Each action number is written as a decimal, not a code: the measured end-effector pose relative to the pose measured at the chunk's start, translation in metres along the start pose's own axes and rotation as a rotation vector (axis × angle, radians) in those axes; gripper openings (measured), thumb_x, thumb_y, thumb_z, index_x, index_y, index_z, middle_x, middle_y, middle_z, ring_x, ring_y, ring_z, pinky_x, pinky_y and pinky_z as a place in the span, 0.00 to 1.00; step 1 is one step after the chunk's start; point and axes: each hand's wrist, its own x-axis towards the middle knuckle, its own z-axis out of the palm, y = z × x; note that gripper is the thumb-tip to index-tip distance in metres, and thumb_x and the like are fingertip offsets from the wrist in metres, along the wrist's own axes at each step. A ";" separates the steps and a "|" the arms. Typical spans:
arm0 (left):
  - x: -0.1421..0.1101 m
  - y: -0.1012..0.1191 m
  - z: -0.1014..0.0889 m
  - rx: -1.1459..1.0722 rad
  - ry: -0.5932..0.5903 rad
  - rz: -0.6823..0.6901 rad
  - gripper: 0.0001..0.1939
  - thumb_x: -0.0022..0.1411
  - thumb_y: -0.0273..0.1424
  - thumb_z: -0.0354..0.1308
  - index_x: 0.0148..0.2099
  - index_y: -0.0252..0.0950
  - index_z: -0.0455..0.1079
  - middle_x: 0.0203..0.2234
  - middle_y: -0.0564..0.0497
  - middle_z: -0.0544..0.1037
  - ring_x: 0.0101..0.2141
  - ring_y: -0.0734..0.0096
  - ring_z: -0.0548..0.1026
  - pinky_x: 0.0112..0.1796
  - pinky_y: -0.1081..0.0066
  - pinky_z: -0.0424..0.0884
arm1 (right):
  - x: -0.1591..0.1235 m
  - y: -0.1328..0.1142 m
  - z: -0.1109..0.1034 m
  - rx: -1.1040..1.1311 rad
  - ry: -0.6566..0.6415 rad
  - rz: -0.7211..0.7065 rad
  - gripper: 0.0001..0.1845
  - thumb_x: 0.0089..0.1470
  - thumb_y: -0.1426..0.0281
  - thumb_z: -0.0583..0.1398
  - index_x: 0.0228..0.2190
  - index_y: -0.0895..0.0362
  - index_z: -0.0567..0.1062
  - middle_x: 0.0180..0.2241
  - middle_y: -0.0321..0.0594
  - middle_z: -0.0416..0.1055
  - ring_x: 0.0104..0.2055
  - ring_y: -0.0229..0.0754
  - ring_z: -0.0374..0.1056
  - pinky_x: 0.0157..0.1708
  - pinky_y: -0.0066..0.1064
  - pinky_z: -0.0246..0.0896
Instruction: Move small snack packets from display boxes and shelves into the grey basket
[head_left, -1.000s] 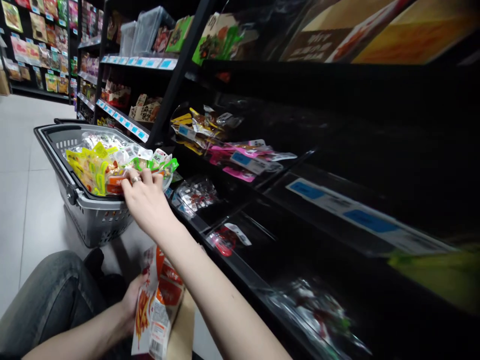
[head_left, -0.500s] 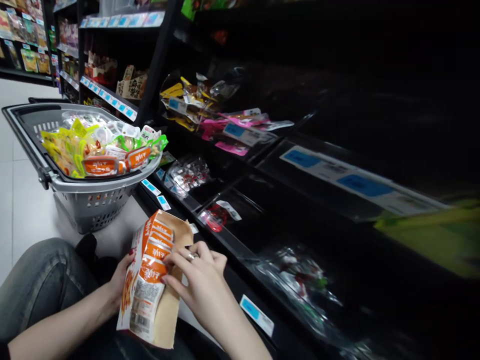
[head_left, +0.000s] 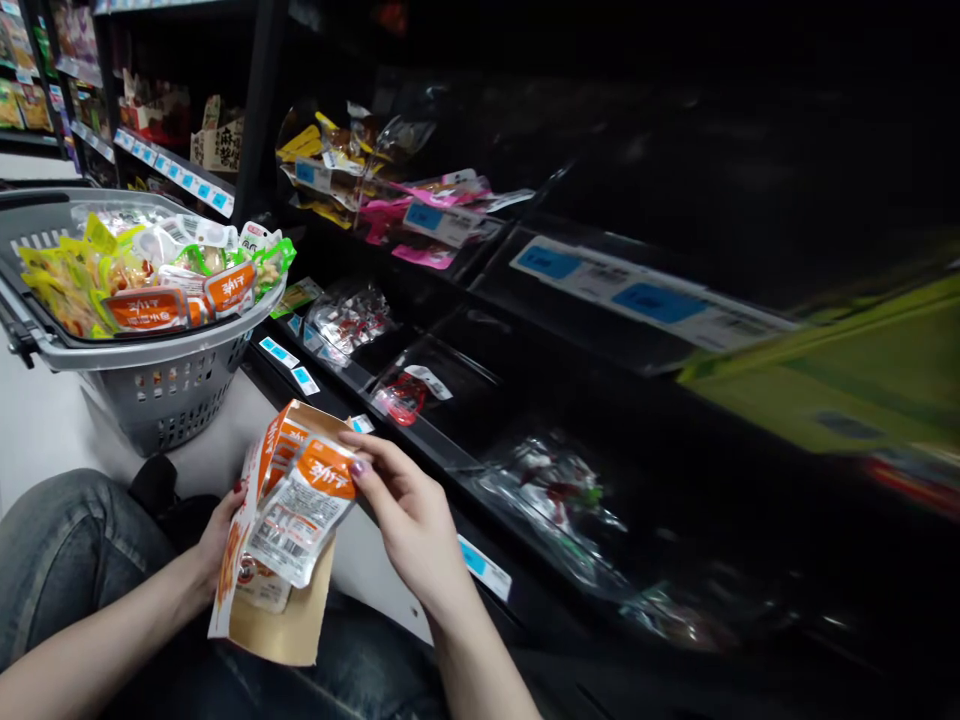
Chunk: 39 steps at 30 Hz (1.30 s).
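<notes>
My left hand (head_left: pixel 217 540) grips the side of an open cardboard box (head_left: pixel 319 625), printed orange and white, which is tilted over my lap. Between the thumb and fingers of my right hand (head_left: pixel 405 505) is the upper corner of a snack packet (head_left: pixel 304 510) with an orange top and a silver-white printed body. The packet lies partly across the box's opening. Behind it, more orange-topped packets show inside the box, and another packet (head_left: pixel 262 585) rests near the bottom. My left fingers are mostly hidden behind the box.
A grey shopping basket (head_left: pixel 165 350) full of snack packets stands at the left on the pale floor. On my right is a black shelf unit with clear bins holding pink packets (head_left: pixel 427 215), yellow packets (head_left: pixel 322 150) and silver packets (head_left: pixel 349 320). A green-yellow package (head_left: pixel 847 370) juts in at far right.
My right hand has drawn one packet up and rightward from the row in the box, uncovering the box's inside. The view has turned slightly right.
</notes>
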 end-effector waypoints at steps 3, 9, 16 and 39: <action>-0.003 0.002 0.004 0.049 0.003 -0.056 0.20 0.54 0.39 0.53 0.42 0.28 0.71 0.36 0.45 0.78 0.40 0.59 0.74 0.52 0.62 0.55 | 0.006 0.004 -0.005 0.419 0.033 0.077 0.04 0.48 0.67 0.54 0.28 0.54 0.65 0.27 0.37 0.63 0.30 0.40 0.63 0.32 0.33 0.60; -0.006 0.007 -0.001 0.067 -0.023 -0.138 0.21 0.55 0.41 0.51 0.43 0.30 0.71 0.38 0.45 0.78 0.42 0.59 0.73 0.52 0.61 0.55 | 0.006 0.008 -0.009 0.822 0.085 0.123 0.10 0.48 0.63 0.47 0.21 0.52 0.52 0.22 0.30 0.42 0.18 0.34 0.36 0.09 0.21 0.35; -0.006 0.000 0.005 0.041 -0.054 -0.144 0.22 0.53 0.42 0.52 0.42 0.29 0.72 0.37 0.44 0.78 0.40 0.60 0.74 0.50 0.63 0.56 | 0.010 0.007 -0.021 0.704 0.131 0.271 0.07 0.37 0.69 0.59 0.25 0.56 0.68 0.22 0.34 0.61 0.21 0.34 0.57 0.15 0.24 0.56; 0.018 -0.003 -0.003 0.222 -0.194 0.055 0.35 0.52 0.52 0.47 0.47 0.26 0.68 0.37 0.37 0.76 0.43 0.48 0.71 0.49 0.53 0.55 | 0.107 -0.124 0.077 -0.760 -0.045 -0.988 0.06 0.54 0.76 0.49 0.32 0.55 0.64 0.22 0.37 0.68 0.24 0.40 0.67 0.24 0.27 0.56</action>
